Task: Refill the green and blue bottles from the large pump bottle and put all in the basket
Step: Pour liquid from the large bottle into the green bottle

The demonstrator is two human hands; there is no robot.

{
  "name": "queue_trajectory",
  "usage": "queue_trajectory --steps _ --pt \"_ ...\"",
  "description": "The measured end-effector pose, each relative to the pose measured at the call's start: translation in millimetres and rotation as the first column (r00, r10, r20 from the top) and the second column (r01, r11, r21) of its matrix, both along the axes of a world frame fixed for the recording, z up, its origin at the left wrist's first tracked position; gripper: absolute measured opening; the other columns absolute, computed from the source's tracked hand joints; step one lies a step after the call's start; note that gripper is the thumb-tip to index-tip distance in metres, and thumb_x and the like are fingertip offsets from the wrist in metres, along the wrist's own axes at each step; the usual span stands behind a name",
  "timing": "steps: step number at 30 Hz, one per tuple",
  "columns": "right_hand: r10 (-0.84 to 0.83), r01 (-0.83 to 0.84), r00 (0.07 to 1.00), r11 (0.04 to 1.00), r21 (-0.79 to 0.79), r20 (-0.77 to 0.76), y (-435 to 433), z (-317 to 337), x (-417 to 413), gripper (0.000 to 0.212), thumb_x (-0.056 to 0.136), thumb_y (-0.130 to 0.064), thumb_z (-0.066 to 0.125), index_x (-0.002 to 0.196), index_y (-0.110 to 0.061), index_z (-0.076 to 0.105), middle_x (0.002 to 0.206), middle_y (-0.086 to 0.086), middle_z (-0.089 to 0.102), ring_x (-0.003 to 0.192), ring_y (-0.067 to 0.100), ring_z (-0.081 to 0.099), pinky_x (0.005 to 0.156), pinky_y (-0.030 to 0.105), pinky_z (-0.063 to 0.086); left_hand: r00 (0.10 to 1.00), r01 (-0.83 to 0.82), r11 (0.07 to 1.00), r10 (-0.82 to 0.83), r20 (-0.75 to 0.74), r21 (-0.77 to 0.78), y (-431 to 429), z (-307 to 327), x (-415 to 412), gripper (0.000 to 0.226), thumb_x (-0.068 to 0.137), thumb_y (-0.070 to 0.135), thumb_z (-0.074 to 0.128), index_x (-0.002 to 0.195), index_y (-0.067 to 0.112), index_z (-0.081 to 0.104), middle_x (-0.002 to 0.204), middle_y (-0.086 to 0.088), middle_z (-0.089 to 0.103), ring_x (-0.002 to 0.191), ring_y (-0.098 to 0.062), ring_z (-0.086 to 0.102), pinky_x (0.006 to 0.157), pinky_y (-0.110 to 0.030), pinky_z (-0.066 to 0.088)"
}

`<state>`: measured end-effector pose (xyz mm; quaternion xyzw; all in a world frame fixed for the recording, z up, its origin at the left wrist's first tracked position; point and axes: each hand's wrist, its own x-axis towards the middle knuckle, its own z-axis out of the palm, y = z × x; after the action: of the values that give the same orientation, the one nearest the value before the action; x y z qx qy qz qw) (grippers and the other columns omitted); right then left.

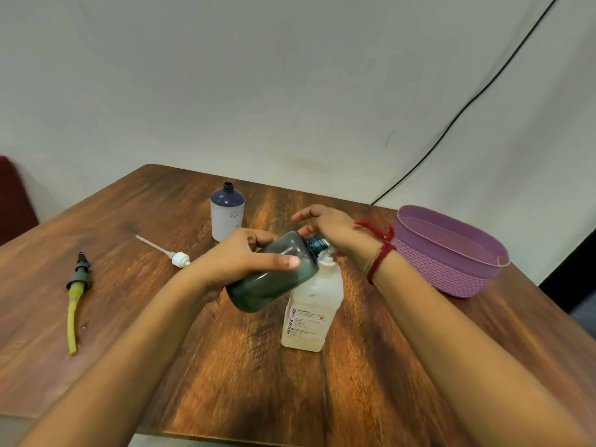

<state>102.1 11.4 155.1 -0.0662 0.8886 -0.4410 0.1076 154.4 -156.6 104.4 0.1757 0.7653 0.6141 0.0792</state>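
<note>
Left grip (245, 256): clenched round the green bottle (274, 279), thumb laid along its side, forearm reaching in from lower left. The bottle is held tilted above the worktop (225, 366), its open neck pointed right at the pump bottle's (311, 311) white head.

Right grip (329, 227): released, palm down over that head, fingers loosely spread. Whether the head is pressed cannot be told. Red thread (380, 253) is tied at the wrist.

The pump bottle stands upright mid-worktop. The blue bottle (227, 217) stands uncapped behind the hands. A white pump (177, 258) and a dark pump with yellow tube (77, 285) lie to the left. The purple basket (451, 272) sits at the right edge.

Worktop is dark wood grain. Pale backdrop behind, crossed by a black cable (451, 124)
</note>
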Motion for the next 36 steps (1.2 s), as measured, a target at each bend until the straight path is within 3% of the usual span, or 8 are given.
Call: queue_trajectory --steps 2,6,11,17,20,24,33,36 --pt "-0.016 0.016 1.000 1.000 -0.027 0.007 1 -4 1 0.031 0.098 -0.003 0.034 0.110 -0.016 0.059 0.101 0.005 0.056 0.076 0.015 0.053 0.054 0.020 0.046 1.000 0.013 1.000 -0.013 0.014 0.016 0 -2 2 0.075 0.036 0.067 0.082 0.091 0.017 0.071 0.089 -0.003 0.074 0.079 -0.018 0.070 0.070 -0.024 0.056" --pt "0.007 -0.002 0.998 0.997 0.072 -0.069 -1 4 -9 0.031 0.096 -0.002 0.036 0.108 -0.021 0.058 0.120 0.003 0.053 0.099 0.021 0.056 0.078 0.031 0.050 1.000 0.023 0.999 -0.024 0.012 0.047 -1 2 -2 0.073 0.034 0.071 0.080 0.088 0.022 0.072 0.090 -0.005 0.074 0.079 -0.018 0.070 0.068 -0.024 0.055" --pt "0.019 -0.019 0.999 1.000 0.024 -0.030 0 -3 -4 0.034 0.095 0.002 0.035 0.112 -0.013 0.061 0.109 0.002 0.050 0.091 0.013 0.049 0.060 0.019 0.040 1.000 0.028 0.999 -0.028 0.013 0.025 -1 -4 -3 0.065 0.039 0.068 0.080 0.086 0.023 0.074 0.090 -0.005 0.073 0.081 -0.020 0.070 0.073 -0.029 0.056" --pt "0.034 -0.033 0.999 0.999 0.031 -0.022 -3 3 -8 0.033 0.096 -0.001 0.035 0.110 -0.015 0.061 0.103 0.003 0.055 0.093 0.017 0.052 0.071 0.024 0.046 1.000 0.002 1.000 -0.002 -0.008 0.020 -3 -1 -6 0.086 0.034 0.073 0.079 0.094 0.011 0.070 0.092 -0.009 0.072 0.080 -0.022 0.068 0.073 -0.030 0.054" --pt "0.015 -0.013 0.999 0.998 -0.061 0.032 1 -5 -3 0.034 0.096 0.001 0.034 0.110 -0.010 0.063 0.088 0.001 0.056 0.086 0.016 0.053 0.065 0.022 0.047 0.999 0.032 0.999 -0.033 0.021 0.033 -1 -7 -2 0.073 0.035 0.073 0.079 0.086 0.021 0.073 0.091 -0.007 0.073 0.081 -0.021 0.069 0.073 -0.027 0.054" --pt "0.041 -0.038 0.998 0.997 0.062 -0.056 -2 6 -7 0.032 0.095 0.001 0.036 0.104 -0.013 0.063 0.097 0.001 0.055 0.089 0.016 0.052 0.068 0.023 0.046 0.999 0.023 0.998 -0.025 0.031 0.066 1 -2 -2 0.069 0.033 0.074 0.079 0.084 0.027 0.074 0.092 -0.006 0.073 0.081 -0.020 0.070 0.069 -0.024 0.056" --pt "0.057 -0.058 0.998 0.998 0.033 0.027 0 2 -5 0.032 0.099 -0.003 0.034 0.109 -0.011 0.063 0.085 -0.001 0.057 0.074 0.012 0.054 0.053 0.016 0.048 0.999 0.013 0.998 -0.016 0.042 0.057 1 -7 -2 0.079 0.036 0.068 0.082 0.093 0.014 0.071 0.096 -0.012 0.072 0.083 -0.023 0.069 0.073 -0.029 0.054" --pt "0.082 -0.081 0.997 0.994 0.067 -0.005 -2 10 -9 0.032 0.097 0.000 0.036 0.108 -0.012 0.063 0.086 -0.001 0.057 0.073 0.010 0.053 0.064 0.020 0.048 1.000 -0.004 0.999 0.004 0.019 0.042 0 0 -4 0.067 0.046 0.057 0.079 0.093 0.011 0.070 0.094 -0.012 0.072 0.082 -0.023 0.069 0.075 -0.032 0.053"
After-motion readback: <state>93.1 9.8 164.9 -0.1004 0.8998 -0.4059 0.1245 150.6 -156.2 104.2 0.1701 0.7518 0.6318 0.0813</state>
